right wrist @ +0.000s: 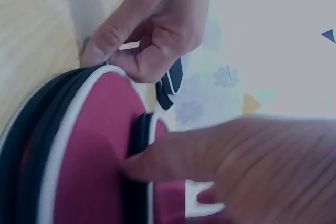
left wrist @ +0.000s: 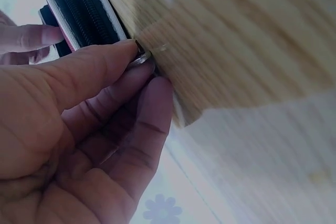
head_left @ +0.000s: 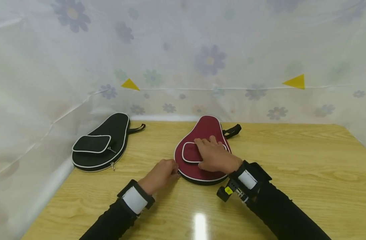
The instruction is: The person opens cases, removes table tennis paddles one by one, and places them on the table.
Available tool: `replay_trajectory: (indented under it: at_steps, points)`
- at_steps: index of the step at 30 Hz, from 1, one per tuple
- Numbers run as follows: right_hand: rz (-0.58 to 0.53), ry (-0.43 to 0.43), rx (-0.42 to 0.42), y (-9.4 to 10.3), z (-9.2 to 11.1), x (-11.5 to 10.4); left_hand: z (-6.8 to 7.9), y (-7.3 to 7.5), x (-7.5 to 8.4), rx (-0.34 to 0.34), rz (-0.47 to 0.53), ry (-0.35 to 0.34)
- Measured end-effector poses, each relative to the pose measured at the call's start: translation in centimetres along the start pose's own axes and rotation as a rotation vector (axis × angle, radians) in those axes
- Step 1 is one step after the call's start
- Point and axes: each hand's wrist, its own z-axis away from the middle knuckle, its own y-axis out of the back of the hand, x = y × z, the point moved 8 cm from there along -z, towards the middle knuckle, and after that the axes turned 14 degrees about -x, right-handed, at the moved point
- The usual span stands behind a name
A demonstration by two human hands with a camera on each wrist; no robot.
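Note:
A red table tennis bat case (head_left: pixel 207 130) with white piping lies flat in the middle of the table, its small front pocket (head_left: pixel 189 152) facing up. At the case's lower left edge my left hand (head_left: pixel 161 175) pinches the metal zipper pull (left wrist: pixel 140 59) between thumb and fingertip. Dark zipper teeth (left wrist: pixel 86 11) run along the case's side in the left wrist view. My right hand (head_left: pixel 217 156) rests on the pocket with its fingers spread. Its thumb (right wrist: pixel 157 158) touches the pocket's near edge in the right wrist view.
A black bat case (head_left: pixel 118 131) with white piping lies at the left, its strap (head_left: pixel 137 129) pointing right. Another black strap (head_left: pixel 232 131) sticks out from the red case. Flowered white sheeting (head_left: pixel 183 60) with yellow triangles hangs behind the wooden table (head_left: pixel 291 160).

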Motion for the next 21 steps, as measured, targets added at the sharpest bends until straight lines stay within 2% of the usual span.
replay_trajectory:
  at_steps: [4, 7, 9, 14, 21]
  points:
    - [0.033, -0.123, -0.068, -0.1, -1.0, -0.5, 0.1, 0.2, 0.2, 0.015, 0.000, -0.007]
    - [0.036, -0.177, -0.091, -0.4, -1.9, -0.9, 0.2, 0.3, 0.2, 0.020, 0.009, -0.006]
    - [-0.001, -0.191, -0.090, -0.6, -2.2, -0.7, 0.2, 0.2, 0.1, 0.019, 0.017, -0.002]
    - [-0.120, -0.154, -0.061, -0.7, -1.8, 0.0, 0.3, 0.1, 0.1, 0.018, 0.022, 0.007]
    - [-0.127, -0.096, -0.067, -0.7, -1.2, 0.3, 0.2, 0.2, 0.2, 0.013, 0.033, -0.001]
